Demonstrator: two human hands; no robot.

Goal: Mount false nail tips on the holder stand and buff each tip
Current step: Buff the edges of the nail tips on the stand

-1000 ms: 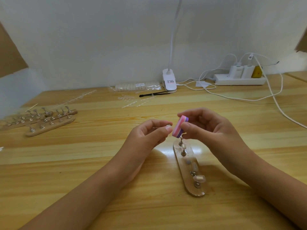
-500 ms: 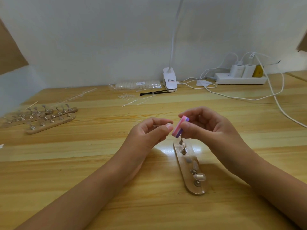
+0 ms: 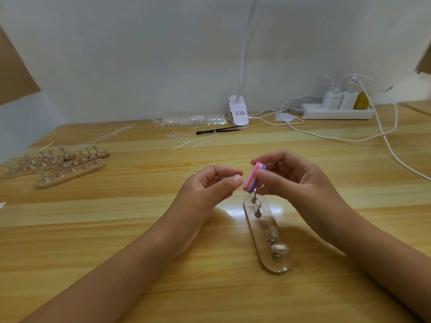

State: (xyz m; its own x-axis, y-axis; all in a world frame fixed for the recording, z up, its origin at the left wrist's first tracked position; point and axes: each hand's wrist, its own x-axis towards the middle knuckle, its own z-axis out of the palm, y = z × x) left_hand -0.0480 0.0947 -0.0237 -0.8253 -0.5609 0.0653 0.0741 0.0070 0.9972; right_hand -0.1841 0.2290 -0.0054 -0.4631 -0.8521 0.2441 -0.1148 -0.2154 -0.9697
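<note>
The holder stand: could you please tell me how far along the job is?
Done: three tips sit on pegs of the holder stand. In hand: the right hand holds the pink buffer against an apparent nail tip pinched by the left hand. Left: one stand spot looks empty; spare stands carry bare pegs.

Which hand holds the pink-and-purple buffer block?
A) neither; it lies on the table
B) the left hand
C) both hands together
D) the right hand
D: the right hand pinches the buffer block between thumb and fingers, above the far end of the holder stand.
</note>
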